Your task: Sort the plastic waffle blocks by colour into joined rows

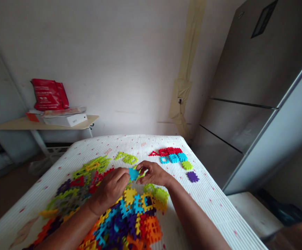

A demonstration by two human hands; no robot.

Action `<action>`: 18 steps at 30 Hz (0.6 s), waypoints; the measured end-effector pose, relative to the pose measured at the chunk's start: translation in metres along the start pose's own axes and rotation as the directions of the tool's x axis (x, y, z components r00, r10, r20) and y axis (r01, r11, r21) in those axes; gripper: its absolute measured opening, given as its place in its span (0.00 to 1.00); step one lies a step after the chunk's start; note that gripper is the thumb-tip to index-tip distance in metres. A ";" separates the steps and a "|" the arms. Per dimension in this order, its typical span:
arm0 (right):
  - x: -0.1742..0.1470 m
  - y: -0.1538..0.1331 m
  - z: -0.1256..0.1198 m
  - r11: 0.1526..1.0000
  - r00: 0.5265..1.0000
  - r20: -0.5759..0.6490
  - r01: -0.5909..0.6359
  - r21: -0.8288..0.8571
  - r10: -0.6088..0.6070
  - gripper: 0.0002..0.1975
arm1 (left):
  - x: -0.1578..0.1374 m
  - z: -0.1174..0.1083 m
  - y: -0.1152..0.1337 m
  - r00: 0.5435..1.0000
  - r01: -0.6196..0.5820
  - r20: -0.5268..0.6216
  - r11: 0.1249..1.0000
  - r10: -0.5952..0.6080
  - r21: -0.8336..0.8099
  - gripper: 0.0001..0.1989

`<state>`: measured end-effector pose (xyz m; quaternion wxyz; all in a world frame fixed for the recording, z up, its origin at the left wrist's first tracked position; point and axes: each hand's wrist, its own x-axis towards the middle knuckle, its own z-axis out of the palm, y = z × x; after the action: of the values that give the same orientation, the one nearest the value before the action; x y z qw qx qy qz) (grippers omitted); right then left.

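A blue square interlocking piece (133, 174) with notched edges is held above the pile, between my two hands. My left hand (112, 184) pinches its left edge, with the fingers curled in. My right hand (154, 173) has thumb and index finger curved around the right edge, the fingertips at its corners. A bit of lime green shows inside that curve; I cannot tell whether it is held or lies behind. Below the hands is a heap of mixed interlocking pieces (121, 224) in blue, purple, yellow and orange. A yellow square piece (130, 196) lies just beneath the blue one.
Red pieces (170, 151), blue pieces (174, 158), a lime piece (186, 165) and a purple piece (192, 176) lie at the right. Lime pieces (129, 159) sit farther back. A fridge (234, 97) stands right of the table (205, 205); a side table (13, 124) is left.
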<state>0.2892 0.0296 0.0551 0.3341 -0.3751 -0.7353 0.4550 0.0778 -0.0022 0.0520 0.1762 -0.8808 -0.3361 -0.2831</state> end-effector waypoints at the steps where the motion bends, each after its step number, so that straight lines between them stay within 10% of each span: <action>1: 0.000 -0.003 0.002 0.998 0.999 -0.024 0.024 -0.058 -0.025 0.25 | 0.000 0.000 0.001 1.000 -0.005 -0.009 1.000 0.005 0.009 0.14; 18: -0.006 -0.018 -0.024 0.951 0.983 -0.185 -0.041 -0.307 -0.017 0.17 | 0.009 0.011 0.009 0.990 0.054 -0.125 0.997 -0.060 -0.046 0.09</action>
<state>0.3074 0.0293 0.0796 0.3352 -0.4680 -0.7610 0.2994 0.0940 0.0009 0.0484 0.1703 -0.8548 -0.3433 -0.3500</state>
